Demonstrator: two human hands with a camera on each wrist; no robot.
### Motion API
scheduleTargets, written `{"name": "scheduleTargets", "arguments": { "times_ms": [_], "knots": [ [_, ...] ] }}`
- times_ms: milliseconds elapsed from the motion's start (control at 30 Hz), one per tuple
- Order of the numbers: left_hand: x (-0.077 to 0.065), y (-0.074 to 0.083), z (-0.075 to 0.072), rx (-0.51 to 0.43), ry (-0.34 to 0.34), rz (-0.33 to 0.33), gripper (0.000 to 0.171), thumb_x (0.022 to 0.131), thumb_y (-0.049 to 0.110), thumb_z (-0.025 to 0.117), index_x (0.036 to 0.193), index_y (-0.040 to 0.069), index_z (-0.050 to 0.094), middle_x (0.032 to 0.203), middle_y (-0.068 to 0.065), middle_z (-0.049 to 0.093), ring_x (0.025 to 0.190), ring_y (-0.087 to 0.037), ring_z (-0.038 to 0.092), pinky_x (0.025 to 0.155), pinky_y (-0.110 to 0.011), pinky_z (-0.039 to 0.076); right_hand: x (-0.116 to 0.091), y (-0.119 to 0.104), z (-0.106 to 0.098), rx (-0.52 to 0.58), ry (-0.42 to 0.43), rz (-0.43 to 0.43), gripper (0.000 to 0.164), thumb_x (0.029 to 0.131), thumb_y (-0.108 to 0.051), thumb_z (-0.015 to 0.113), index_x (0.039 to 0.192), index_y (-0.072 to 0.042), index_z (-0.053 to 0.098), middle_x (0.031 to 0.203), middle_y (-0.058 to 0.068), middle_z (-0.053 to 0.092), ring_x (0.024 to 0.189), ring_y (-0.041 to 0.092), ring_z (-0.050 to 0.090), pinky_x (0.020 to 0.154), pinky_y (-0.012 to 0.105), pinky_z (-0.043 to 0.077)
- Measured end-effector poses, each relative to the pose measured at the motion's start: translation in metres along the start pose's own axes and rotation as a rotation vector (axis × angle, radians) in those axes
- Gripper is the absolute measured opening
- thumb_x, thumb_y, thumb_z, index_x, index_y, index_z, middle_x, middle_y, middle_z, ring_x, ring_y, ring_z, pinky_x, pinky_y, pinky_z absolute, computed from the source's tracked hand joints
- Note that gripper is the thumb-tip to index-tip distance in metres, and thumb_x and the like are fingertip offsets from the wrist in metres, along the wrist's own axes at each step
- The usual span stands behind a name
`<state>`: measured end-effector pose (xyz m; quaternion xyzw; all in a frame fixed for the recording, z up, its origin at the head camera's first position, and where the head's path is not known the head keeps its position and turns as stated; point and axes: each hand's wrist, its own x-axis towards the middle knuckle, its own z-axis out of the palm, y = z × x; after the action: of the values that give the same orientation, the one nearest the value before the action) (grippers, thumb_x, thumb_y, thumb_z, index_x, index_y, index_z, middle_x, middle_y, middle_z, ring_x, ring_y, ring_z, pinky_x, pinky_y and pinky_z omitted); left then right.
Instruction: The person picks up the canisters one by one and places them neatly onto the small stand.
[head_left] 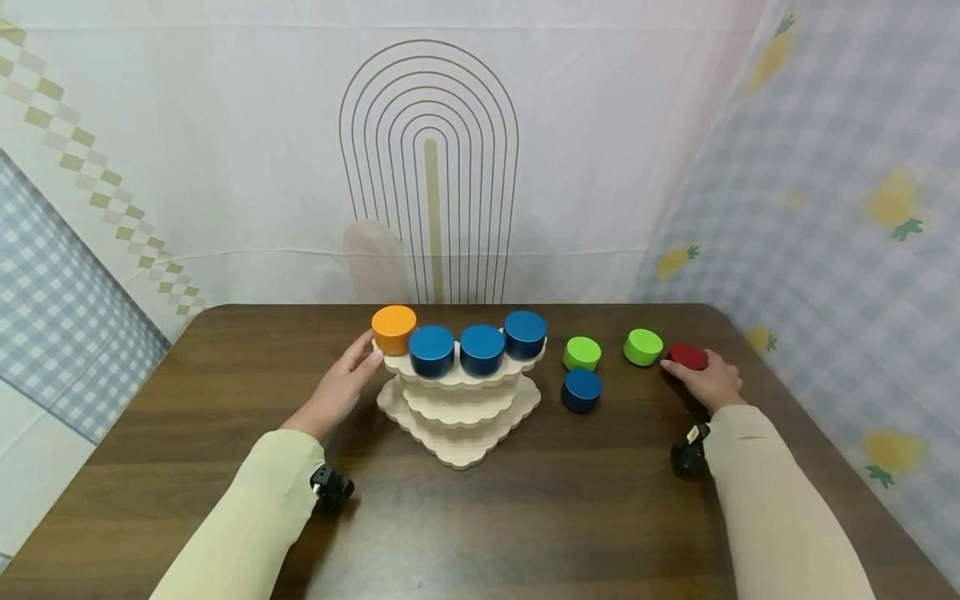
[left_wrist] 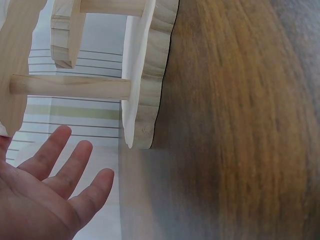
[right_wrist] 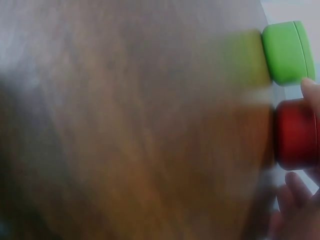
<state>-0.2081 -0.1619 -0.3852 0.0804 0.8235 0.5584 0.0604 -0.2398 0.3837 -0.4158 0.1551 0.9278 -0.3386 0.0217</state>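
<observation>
A three-tiered pale wooden stand (head_left: 461, 450) with scalloped edges stands mid-table. Along its top tier sit an orange cylinder (head_left: 393, 329) at the left end and three blue cylinders, one a blue cylinder (head_left: 482, 350) near the middle. My left hand (head_left: 347, 387) touches the top tier's left edge beside the orange cylinder. In the left wrist view, its other fingers (left_wrist: 65, 172) spread loosely below that tier. Far to the right, my right hand (head_left: 712, 383) holds a red cylinder (head_left: 687, 357) between thumb and fingers, at the tabletop. The right wrist view partly cuts off that hand.
Between the stand and my right hand are two green cylinders, a nearer green one (head_left: 582, 354) and a farther green one (head_left: 642, 347), plus a loose blue cylinder (head_left: 581, 390). Patterned cloth (head_left: 600, 150) hangs behind the brown wooden table (head_left: 525, 517).
</observation>
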Motion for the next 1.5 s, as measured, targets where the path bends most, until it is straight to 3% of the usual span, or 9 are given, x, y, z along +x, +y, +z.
{"name": "scheduleTargets", "arguments": {
  "times_ms": [367,700,900,1300,1500],
  "knots": [
    [-0.001,-0.001,-0.002,0.002,0.001,0.0,0.066,0.104,0.044,0.037,0.156,0.012,0.011,0.147,-0.027,0.037,0.133,-0.041,0.041,0.11,-0.057,0.028,-0.004,-0.001,0.002,-0.003,0.031,-0.017,0.091,0.091,-0.057,0.051,0.142,0.015,0.025,0.136,0.04,0.029,0.124,0.057,0.021,0.094,0.064,0.03],
    [0.001,0.0,-0.002,0.001,0.011,-0.007,0.069,0.102,0.047,0.039,0.156,0.014,0.012,0.146,-0.026,0.038,0.132,-0.04,0.042,0.111,-0.057,0.027,-0.004,-0.002,-0.002,0.057,0.155,-0.053,0.085,0.092,-0.053,0.054,0.14,0.015,0.032,0.133,0.038,0.031,0.123,0.052,0.026,0.092,0.059,0.041],
    [0.001,0.001,-0.002,-0.003,0.009,-0.007,0.066,0.103,0.044,0.038,0.156,0.015,0.012,0.147,-0.026,0.037,0.133,-0.041,0.041,0.11,-0.058,0.027,-0.011,-0.012,-0.004,0.13,0.194,-0.115,0.081,0.093,-0.048,0.055,0.138,0.015,0.034,0.134,0.037,0.031,0.124,0.048,0.025,0.087,0.053,0.043],
    [0.002,-0.003,-0.001,-0.003,0.008,-0.006,0.066,0.103,0.045,0.038,0.156,0.015,0.013,0.147,-0.026,0.038,0.133,-0.04,0.041,0.11,-0.058,0.027,-0.032,-0.04,-0.006,0.18,0.205,-0.148,0.081,0.093,-0.047,0.056,0.142,0.012,0.03,0.137,0.035,0.025,0.121,0.045,0.033,0.084,0.044,0.043],
    [0.0,0.0,0.0,0.001,0.008,-0.011,0.068,0.103,0.046,0.037,0.157,0.015,0.011,0.15,-0.024,0.034,0.135,-0.039,0.038,0.112,-0.058,0.023,-0.044,-0.059,-0.005,0.169,0.177,-0.206,0.079,0.094,-0.045,0.056,0.141,0.013,0.031,0.135,0.036,0.027,0.12,0.045,0.034,0.087,0.05,0.043]
  ]
}}
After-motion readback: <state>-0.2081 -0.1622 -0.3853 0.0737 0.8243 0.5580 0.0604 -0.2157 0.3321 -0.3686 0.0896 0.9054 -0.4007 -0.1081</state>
